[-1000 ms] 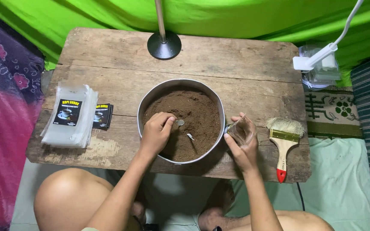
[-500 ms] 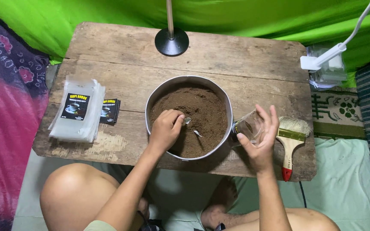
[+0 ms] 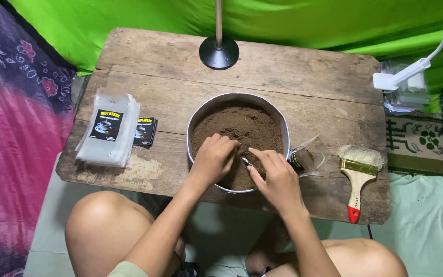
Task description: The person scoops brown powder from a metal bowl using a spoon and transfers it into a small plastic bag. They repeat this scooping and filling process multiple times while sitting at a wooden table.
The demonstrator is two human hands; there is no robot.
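Your counter point(image 3: 303, 77) carries one round metal pan point(image 3: 238, 141) of brown powder at its centre. Your left hand point(image 3: 214, 159) curls its fingers shut on a small spoon point(image 3: 246, 162); your right hand point(image 3: 278, 179), fingers loosely spread, touches powder. One clear pouch point(image 3: 306, 158) lies at the pan's 3 o'clock, one brush point(image 3: 357, 177) beyond

Round metal pan point(image 3: 199, 119) holds brown powder point(image 3: 242, 131).

Dark brown powder point(image 3: 242, 136) is filling a silver metal pan point(image 3: 281, 123). A red-tipped, pale wooden brush point(image 3: 357, 177) is lying on grey-brown planks point(image 3: 293, 72). Bright green cloth point(image 3: 303, 20) is hanging behind; pink-purple flowered fabric point(image 3: 11, 128) is lying alongside.
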